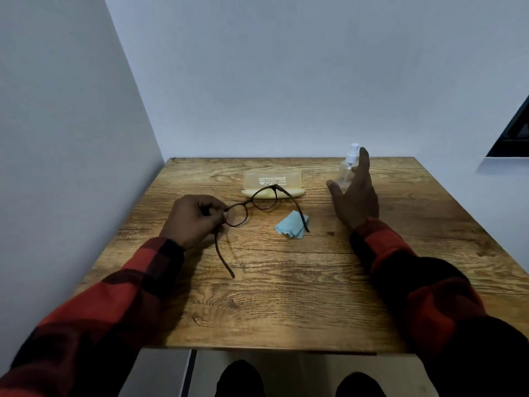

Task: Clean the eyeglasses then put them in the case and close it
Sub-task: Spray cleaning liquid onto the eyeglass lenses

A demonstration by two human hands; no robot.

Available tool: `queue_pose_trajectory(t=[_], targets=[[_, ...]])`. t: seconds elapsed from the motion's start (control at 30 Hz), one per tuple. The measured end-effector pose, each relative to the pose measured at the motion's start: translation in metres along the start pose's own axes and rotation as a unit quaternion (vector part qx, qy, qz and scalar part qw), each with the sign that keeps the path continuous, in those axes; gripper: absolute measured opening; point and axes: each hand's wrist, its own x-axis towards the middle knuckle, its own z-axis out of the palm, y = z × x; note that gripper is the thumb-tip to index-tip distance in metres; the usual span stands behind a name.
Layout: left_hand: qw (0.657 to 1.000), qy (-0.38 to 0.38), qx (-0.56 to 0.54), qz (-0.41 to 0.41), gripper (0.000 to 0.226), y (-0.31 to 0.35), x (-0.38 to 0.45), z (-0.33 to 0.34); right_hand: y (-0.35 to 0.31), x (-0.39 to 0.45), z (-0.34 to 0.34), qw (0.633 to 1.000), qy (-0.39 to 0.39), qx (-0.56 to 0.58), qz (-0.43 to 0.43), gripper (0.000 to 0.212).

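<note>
The left hand pinched the eyeglasses above the wooden table. The right hand, fingers straight, was beside the spray bottle, possibly touching it. The open case lay behind a blue cloth.

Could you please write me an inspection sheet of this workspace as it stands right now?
Surface: wooden table, set in a wall corner.
Job's things: eyeglasses temples unfolded, held above the table; yellowish case open at the back; blue cloth on the table; spray bottle upright.
Clutter: nothing seen.
Hands: left hand pinches the frame's end; right hand open, at the bottle.
Cables: nothing seen.
Surroundings: plain walls; dark window frame at right.
</note>
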Motion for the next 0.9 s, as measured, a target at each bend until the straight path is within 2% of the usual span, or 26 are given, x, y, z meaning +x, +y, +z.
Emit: queue_pose_trajectory(t=[0.2,0.33,0.53,0.67,0.83,0.9], targets=[[1.0,0.009,-0.015,-0.014,0.019,-0.008,-0.008,-0.007,-0.004,0.002,-0.003,0.998,0.014,0.005,-0.056,0.094],[0.996,0.005,-0.082,-0.026,0.018,-0.018,-0.011,-0.002,-0.014,-0.006,-0.011,0.994,-0.021,0.017,-0.106,0.091],[0.997,0.011,-0.08,-0.012,0.015,-0.024,-0.013,0.005,-0.031,-0.04,-0.032,0.978,-0.125,0.144,-0.087,0.099],[0.997,0.008,-0.079,-0.006,0.009,-0.02,-0.015,0.007,-0.034,-0.056,-0.04,0.962,-0.15,0.218,-0.065,0.098],[0.993,-0.03,-0.114,-0.03,0.034,-0.015,-0.025,0.006,-0.037,-0.071,-0.048,0.955,-0.157,0.246,-0.057,0.084],[0.997,-0.037,-0.072,0.004,0.035,-0.024,-0.027,0.002,-0.039,-0.075,-0.051,0.953,-0.166,0.25,-0.048,0.078]])
